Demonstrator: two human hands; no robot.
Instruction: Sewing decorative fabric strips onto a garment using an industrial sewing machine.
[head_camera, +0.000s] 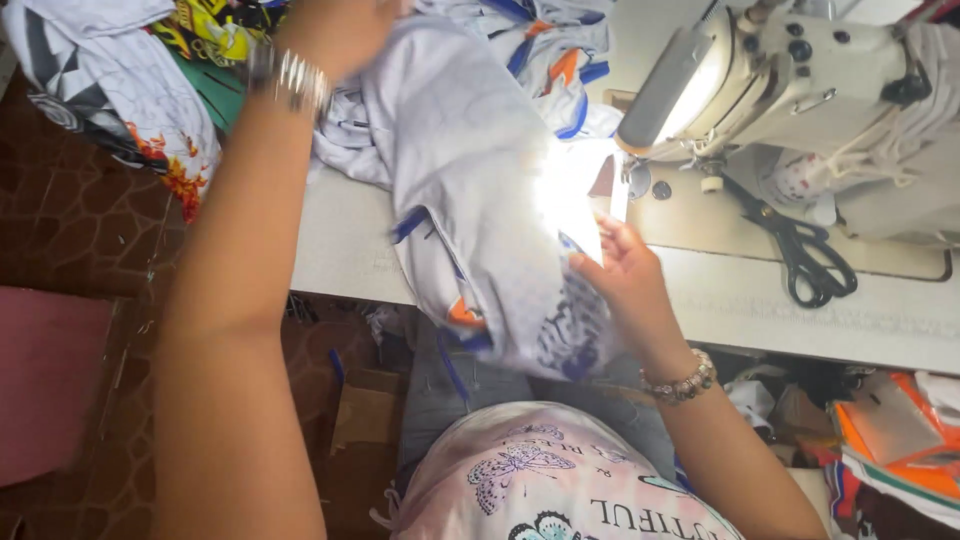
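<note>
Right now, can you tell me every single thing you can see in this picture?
Sewing machine: one, cream, top right on the table, its lamp lit.
Scissors: one pair, black, on the table under the machine.
White cloth: one piece, white with blue and orange trim, draped over the table edge.
Printed cloth pile: one heap, white, black, orange and yellow, top left.
Table: one, pale grey, across the middle.
Orange and white cloth heap: one, lower right, below the table.
Left hand: one, metal watch on the wrist, grip on the white cloth at the top.
Right hand: one, bead bracelet on the wrist, holding the white cloth's lower edge near the lamp.
</note>
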